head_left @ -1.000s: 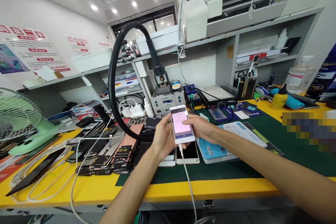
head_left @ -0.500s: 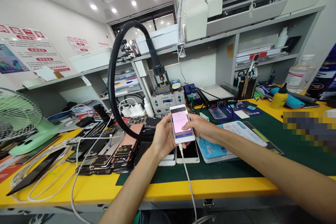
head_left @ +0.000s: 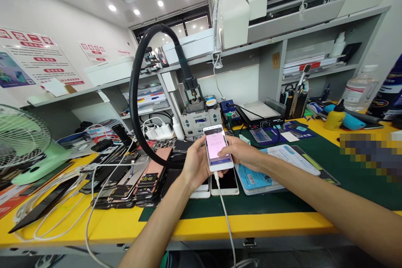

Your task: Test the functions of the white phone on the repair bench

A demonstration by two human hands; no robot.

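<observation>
A white smartphone (head_left: 216,140) with a lit pink screen is held upright between my two hands. My left hand (head_left: 196,163) grips its left side, fingers closed behind it. My right hand (head_left: 240,153) holds the right edge, and its thumb lies over the lower part of the screen. From the bottom of the phone a white charging cable (head_left: 225,213) runs down past the table's front edge. Under the hands, another phone with a dark screen (head_left: 226,183) lies on the green mat (head_left: 266,205).
Stacked phone parts (head_left: 149,184) lie left, beside coiled white cables (head_left: 52,222) and a green fan (head_left: 44,157). A black hose (head_left: 135,88) arches above the hot-air station (head_left: 201,122). Right of my hands are a blue-and-white package (head_left: 256,178) and a yellow bottle (head_left: 334,118).
The text on the phone's pink screen looks slightly different. Both hands and the phone stay almost where they were.
</observation>
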